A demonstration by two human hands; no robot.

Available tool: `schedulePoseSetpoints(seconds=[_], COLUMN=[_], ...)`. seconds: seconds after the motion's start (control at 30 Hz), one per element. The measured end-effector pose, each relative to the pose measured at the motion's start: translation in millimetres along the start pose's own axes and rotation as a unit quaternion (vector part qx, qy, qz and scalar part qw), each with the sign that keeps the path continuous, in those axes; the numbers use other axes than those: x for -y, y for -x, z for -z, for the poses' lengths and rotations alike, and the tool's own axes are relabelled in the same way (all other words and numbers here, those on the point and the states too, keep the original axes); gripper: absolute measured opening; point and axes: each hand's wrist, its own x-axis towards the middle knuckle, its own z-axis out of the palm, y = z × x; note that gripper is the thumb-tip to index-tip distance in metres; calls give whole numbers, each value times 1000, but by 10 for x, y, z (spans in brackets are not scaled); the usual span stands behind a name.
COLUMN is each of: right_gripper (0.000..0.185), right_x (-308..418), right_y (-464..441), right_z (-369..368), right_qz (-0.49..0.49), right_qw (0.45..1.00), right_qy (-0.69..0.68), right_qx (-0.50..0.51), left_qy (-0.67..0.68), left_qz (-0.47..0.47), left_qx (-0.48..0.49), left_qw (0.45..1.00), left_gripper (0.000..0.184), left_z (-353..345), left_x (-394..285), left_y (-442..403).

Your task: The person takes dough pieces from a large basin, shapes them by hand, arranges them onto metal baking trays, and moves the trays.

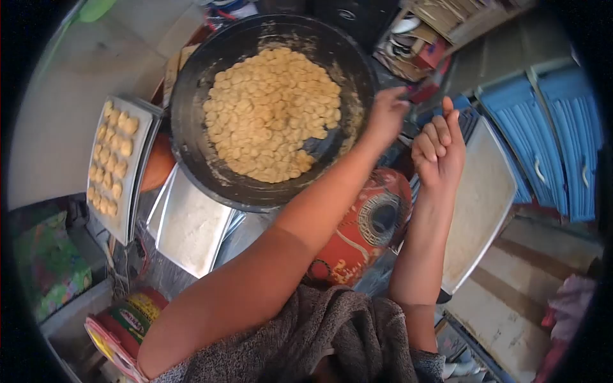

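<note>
My left hand (384, 118) reaches across to the right, just past the rim of a large black basin (220, 188). Motion blurs its fingers, so their hold is unclear. Beside it on the right, my right hand (439, 147) is raised with the palm side showing. Its fingers are curled, and the thumb and index finger come together at the top; anything between them is hidden or too small to name. Many small, pale yellow dough pieces (274, 115) fill most of the basin, with a dark bare patch at the lower right.
At left, a tray (115, 220) bears rows of dough pieces. Flat metal trays (191, 223) lie below the basin, and another large tray (479, 210) leans at right. A red patterned round seat (364, 230) is beneath my arms. Blue cabinet doors (523, 127) stand at right.
</note>
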Motion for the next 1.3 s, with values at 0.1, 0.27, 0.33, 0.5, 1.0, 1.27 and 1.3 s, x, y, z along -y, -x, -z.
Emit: schedulePoseSetpoints(seconds=[0.1,0.27,0.33,0.5,1.0,1.27,1.3], right_gripper=[32,33,33,40,49,48,48], right_x=[-368,-1391,-1660,-1763,-1841,-1979,-1970], right_y=[-519,-1259,-1119,-840,-1053,-983,-1000], right_z=[62,858,1699,2283,2588,3152,3220], right_qz=[-39,-18,-122,-429,-411,-354,-340], right_qw=[998,793,604,365,417,491,501], right_qy=[45,580,780,825,803,771,773], right_qx=[-18,-185,-110,52,-113,-195,-191], left_qy=[-263,-414,-470,-541,-562,-720,-714], left_qz=[116,283,282,306,290,251,237], left_qx=[7,-68,-74,-86,216,235,282], left_qw=[958,863,833,779,744,603,596], left_gripper=[38,52,58,82,82,82,83], left_z=[1255,2847,3104,3496,3134,2763,2709], left_x=[447,902,941,1266,1237,1464,1359], left_y=[29,133,97,-364,-11,167,333])
